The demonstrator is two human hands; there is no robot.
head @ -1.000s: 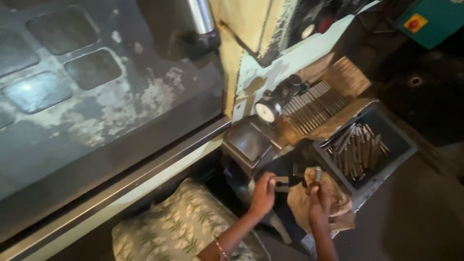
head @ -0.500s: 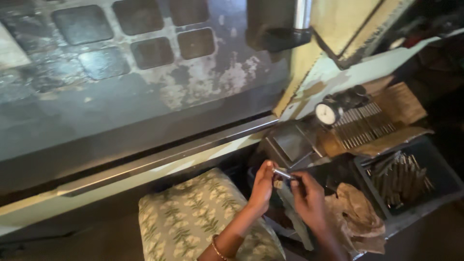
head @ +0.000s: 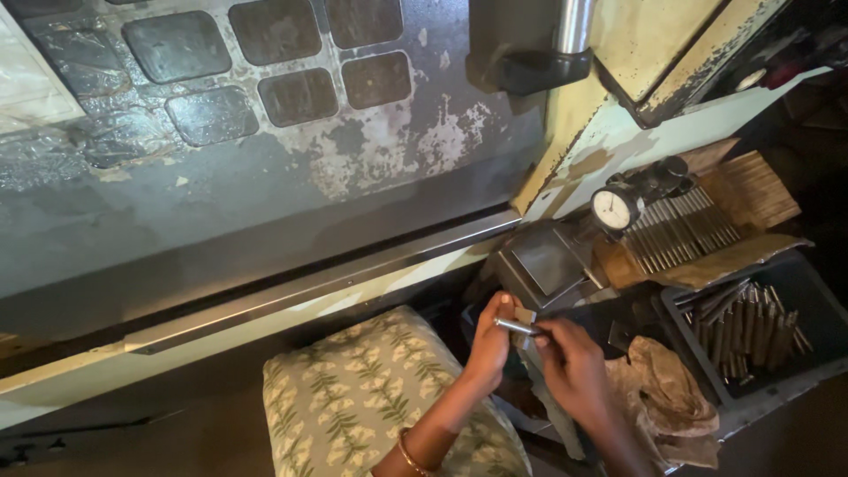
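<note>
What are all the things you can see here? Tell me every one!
metal pin: one, shiny silver, held between both hands
dial gauge: one, white face with dark rim, on the bench at right
rods on the bench: many, silver, laid side by side next to the gauge
rods in the bin: many, grey, piled in the dark bin at far right
rag: one, brown, crumpled beside the bin
metal block: one, grey, above the hands
cushion: one, cream with green leaves, bottom centre
left hand: one, fingers on the pin, bangle on the wrist
right hand: one, fingers on the pin's other end
</note>
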